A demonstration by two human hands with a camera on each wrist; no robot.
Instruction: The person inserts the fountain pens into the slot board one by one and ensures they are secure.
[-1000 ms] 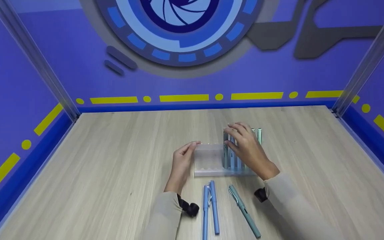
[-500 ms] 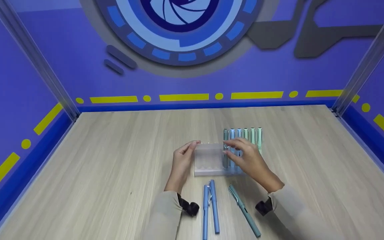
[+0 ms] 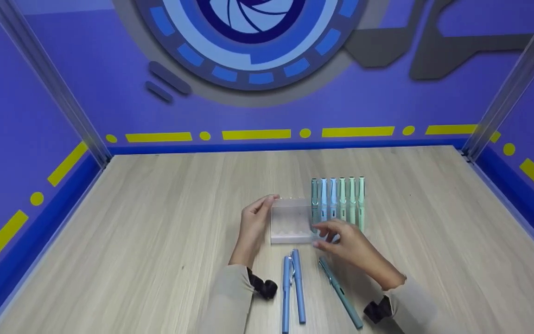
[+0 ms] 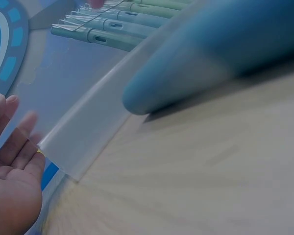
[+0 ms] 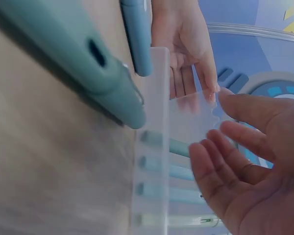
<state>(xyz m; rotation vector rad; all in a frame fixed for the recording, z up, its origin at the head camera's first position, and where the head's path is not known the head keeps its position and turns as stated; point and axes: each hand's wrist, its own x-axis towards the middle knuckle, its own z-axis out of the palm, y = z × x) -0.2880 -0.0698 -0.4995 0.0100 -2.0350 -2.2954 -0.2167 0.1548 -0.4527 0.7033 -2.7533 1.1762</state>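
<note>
A clear plastic pen stand [image 3: 290,220] stands on the table, with several capped pens [image 3: 352,190] upright in its right half: dark green, light blue, then pale green. My left hand [image 3: 255,222] pinches the stand's left edge near the top; in the left wrist view its fingers [image 4: 19,156] show at the panel's corner. In front of the stand's base, my right hand [image 3: 348,243] hovers with fingers loosely bent and nothing between them. It hides the lower ends of some pens. The right wrist view shows this hand [image 5: 255,161] with its palm toward the pens.
Two blue pens [image 3: 286,292] lie side by side on the wooden table [image 3: 155,232] in front of the stand. To their right lies a dark green pen [image 3: 341,294], slanted, below my right hand. Purple-blue walls [image 3: 271,116] enclose the table's back and sides.
My right hand has moved down from the tops of the pens to the front of the stand, uncovering the row. My left hand and the loose pens have stayed put.
</note>
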